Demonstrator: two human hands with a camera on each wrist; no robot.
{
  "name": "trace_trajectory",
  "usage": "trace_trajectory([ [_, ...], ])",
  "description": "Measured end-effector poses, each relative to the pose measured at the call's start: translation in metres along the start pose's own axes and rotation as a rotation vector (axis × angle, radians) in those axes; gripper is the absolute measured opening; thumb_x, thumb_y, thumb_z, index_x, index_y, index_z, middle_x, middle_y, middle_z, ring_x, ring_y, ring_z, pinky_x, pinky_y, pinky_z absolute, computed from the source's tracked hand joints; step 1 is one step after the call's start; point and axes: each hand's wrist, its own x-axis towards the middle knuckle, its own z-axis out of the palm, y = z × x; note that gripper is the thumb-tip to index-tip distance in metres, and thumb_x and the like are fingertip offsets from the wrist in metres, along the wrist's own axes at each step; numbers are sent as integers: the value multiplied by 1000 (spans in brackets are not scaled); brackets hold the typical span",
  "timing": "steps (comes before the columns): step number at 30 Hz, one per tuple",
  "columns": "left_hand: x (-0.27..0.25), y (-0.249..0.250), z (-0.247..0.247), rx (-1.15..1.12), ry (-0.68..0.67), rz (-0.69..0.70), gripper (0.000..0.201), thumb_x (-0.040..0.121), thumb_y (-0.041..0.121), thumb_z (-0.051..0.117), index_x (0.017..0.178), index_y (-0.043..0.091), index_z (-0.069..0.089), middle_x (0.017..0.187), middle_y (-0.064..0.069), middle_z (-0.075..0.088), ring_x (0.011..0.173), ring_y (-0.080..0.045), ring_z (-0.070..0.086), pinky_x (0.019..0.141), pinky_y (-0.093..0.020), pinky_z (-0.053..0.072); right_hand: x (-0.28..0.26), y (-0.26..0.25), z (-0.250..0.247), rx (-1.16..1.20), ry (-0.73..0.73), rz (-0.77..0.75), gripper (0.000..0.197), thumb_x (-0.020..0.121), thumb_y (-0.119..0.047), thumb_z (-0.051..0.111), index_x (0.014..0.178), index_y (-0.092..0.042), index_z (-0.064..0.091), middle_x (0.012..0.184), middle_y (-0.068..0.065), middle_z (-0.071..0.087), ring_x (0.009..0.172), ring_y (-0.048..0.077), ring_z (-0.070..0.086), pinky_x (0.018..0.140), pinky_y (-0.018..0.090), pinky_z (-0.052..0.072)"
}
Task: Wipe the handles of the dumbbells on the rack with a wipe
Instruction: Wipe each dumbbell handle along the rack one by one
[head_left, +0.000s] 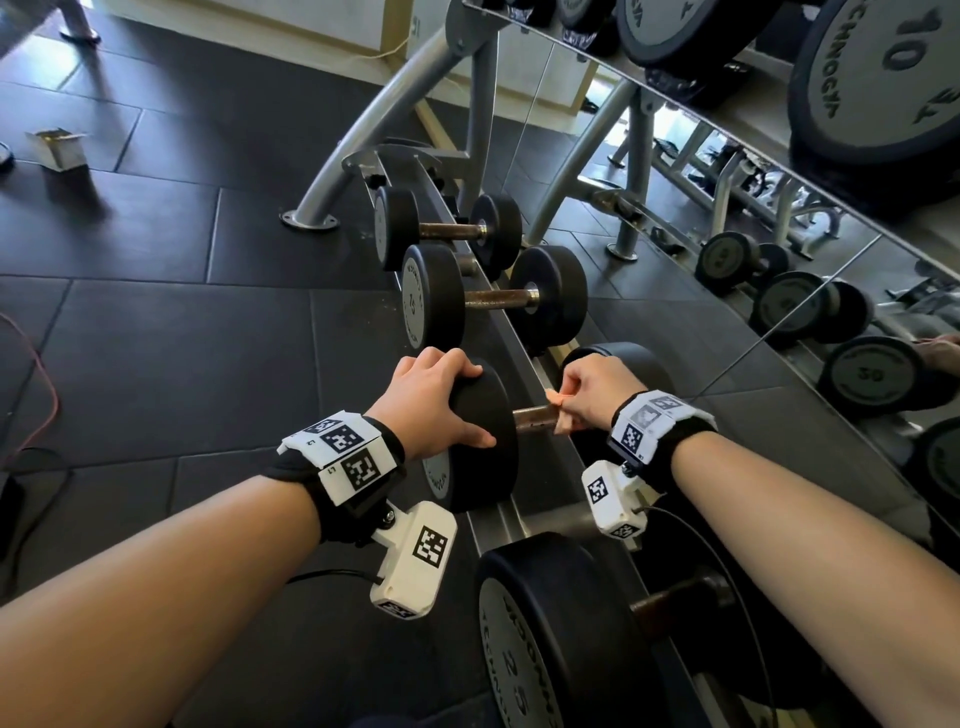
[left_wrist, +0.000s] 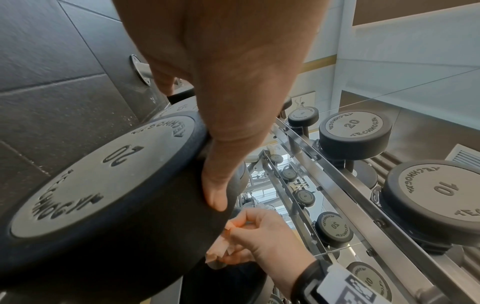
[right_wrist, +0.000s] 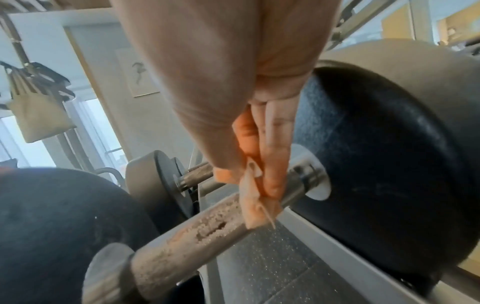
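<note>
Our left hand (head_left: 434, 400) clasped the front head of the dumbbell (head_left: 483, 441) on the rack's (head_left: 540, 519) lower tier. Its handle (head_left: 535, 417) ran crosswise, left to right. Our right hand (head_left: 597, 392), nearer, pinched the orange wipe (head_left: 558, 399) round its far end.

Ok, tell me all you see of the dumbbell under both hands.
This dumbbell has two round black heads, rubber by the look, and a grey end plate marked 20. Its handle is knurled metal with rusty, worn patches. It lies on the rack. The left hand grips one head; the right hand holds an orange wipe on the handle by the other head.
</note>
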Motion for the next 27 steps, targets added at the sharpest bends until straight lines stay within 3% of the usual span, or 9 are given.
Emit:
trace_trajectory([
  [2, 0, 0, 0, -1, -2, -3, 79, 67, 44, 85, 134, 35, 42, 131, 7, 38, 127, -19, 27, 103, -37, 32, -1, 0, -7, -11, 52, -108, 21, 88, -36, 72, 75, -20, 68, 67, -6, 69, 64, 4, 65, 59, 20, 47],
  [4, 1, -1, 0, 0, -2, -8, 80, 67, 44, 85, 134, 35, 42, 131, 7, 38, 127, -19, 27, 103, -37, 32, -3, -4, -12, -32, 72, -229, 13, 84, -34, 75, 79, -21, 73, 80, -10, 65, 74, 6, 61, 63, 23, 45],
  [8, 2, -1, 0, 9, -9, -8, 81, 67, 45, 85, 134, 34, 41, 131, 6, 37, 126, -20, 27, 103, -37, 32, -7, -5, -1, -176, -84, -404, 10, 84, -21, 76, 94, -17, 78, 103, -2, 67, 97, 14, 61, 90, 31, 49],
  [11, 2, -1, 0, 8, -9, -9, 81, 67, 45, 84, 135, 35, 41, 132, 6, 37, 127, -20, 27, 104, -38, 32, -6, 4, 2, -224, -110, -388, 9, 85, -21, 75, 92, -16, 76, 98, -3, 63, 94, 16, 59, 85, 29, 48],
  [15, 2, 0, -1, 1, -16, -13, 81, 67, 44, 84, 135, 34, 41, 133, 6, 36, 128, -21, 26, 105, -39, 31, 0, 11, -5, -287, -12, -303, 7, 87, -22, 73, 93, -19, 75, 93, -7, 56, 91, 14, 56, 82, 26, 44],
  [20, 2, 2, -1, 11, -20, -20, 80, 68, 43, 84, 135, 34, 41, 133, 5, 36, 128, -22, 26, 105, -38, 31, -2, -17, 13, -50, -97, -350, 10, 83, -17, 78, 81, -26, 71, 81, -12, 57, 78, 9, 61, 68, 17, 44],
  [25, 1, 2, -1, 4, -22, -22, 80, 69, 43, 84, 136, 34, 40, 133, 5, 36, 129, -22, 25, 105, -39, 30, 2, -6, -1, -157, -107, -275, 16, 85, -24, 76, 73, -26, 65, 76, -10, 63, 70, 4, 60, 65, 15, 39],
  [27, 1, 2, 0, -5, -20, -26, 80, 69, 42, 84, 135, 34, 40, 133, 5, 35, 129, -22, 25, 105, -39, 31, 1, -5, -3, -166, -102, -230, 18, 85, -22, 75, 71, -29, 65, 74, -7, 68, 69, 4, 64, 66, 18, 43],
])
